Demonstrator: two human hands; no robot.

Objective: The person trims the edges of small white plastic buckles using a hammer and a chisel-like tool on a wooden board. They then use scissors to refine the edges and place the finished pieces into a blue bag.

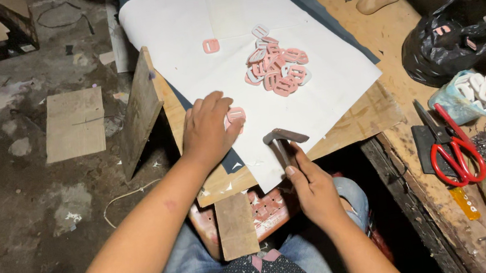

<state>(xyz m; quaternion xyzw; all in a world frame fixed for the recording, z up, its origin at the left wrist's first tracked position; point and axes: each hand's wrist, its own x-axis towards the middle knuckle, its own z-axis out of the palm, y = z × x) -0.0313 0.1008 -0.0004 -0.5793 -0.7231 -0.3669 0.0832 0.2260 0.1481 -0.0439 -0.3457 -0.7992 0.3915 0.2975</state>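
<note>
From the head camera I look down at my two bare hands over a sheet of white paper (322, 85) spread on a wooden board at the near left corner of the desk (390, 34).

My left hand (208, 128) lies palm-down on the paper's near left edge, fingers curled around a single pink buckle (234, 116), pinning it flat; only part of the piece shows past the fingertips. My right hand (313, 186) has its grip closed tight around the handle of a small hammer (284, 138), whose dark metal head sits just beside the left fingers, close above the paper's near edge.

A loose pile of pink and white buckles (277, 68) rests mid-sheet, with one stray pink buckle (211, 45) further toward the far left. Along the desk's right edge are red-handled scissors (455, 149), a black plastic bag (448, 37) and a pale blue bag of white buckles (473, 95).

The risk, as I judge it: the hammer head is very near my left fingertips, so a blow landing off-centre could catch them. The pinned buckle looks like thin plastic, so a hard strike might crack it or make it skid. The paper overhangs the board's edge here, so a hit there would lack firm support.
</note>
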